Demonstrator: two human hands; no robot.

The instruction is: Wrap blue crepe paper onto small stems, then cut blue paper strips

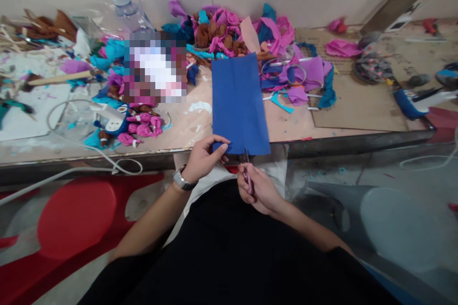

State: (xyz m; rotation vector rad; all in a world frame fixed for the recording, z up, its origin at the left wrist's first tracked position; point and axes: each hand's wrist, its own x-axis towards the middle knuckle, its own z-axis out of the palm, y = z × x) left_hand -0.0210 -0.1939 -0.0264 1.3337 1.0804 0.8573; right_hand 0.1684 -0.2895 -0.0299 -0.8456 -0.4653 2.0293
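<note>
At the near edge of the table [358, 140], a blue sheet [239, 105] of paper or thin craft material lies with its long axis running straight away from the person, its far end reaching toward the heap of pink, purple and brown crepe scraps [229, 33] and its near end hanging just over the edge above the lap. Both hands meet that near end, so the sheet lies directly ahead of and slightly above them. The left hand [205, 157], with a metal watch [182, 179] on the wrist, is curled around the lower left corner, thumb on top and fingers underneath, pinching the sheet and holding it taut. The right hand [258, 190] sits just below the bottom edge, a little right of centre, closed around the handles of a small pair of scissors [246, 164] whose blades point up and away, along the same axis as the sheet, with the tips touching or just entering the bottom edge (whether the blades are parted is too small to tell). Of the 2 hands, the left is the one already on the material, while the right touches it only through the tool. Off to the left lie a white cable [107, 157] and a clear plastic bottle [127, 7]; to the right, flat brown cardboard [352, 105] covers part of the surface. Below, 1 red plastic stool [77, 219] stands by the person's left side.
</note>
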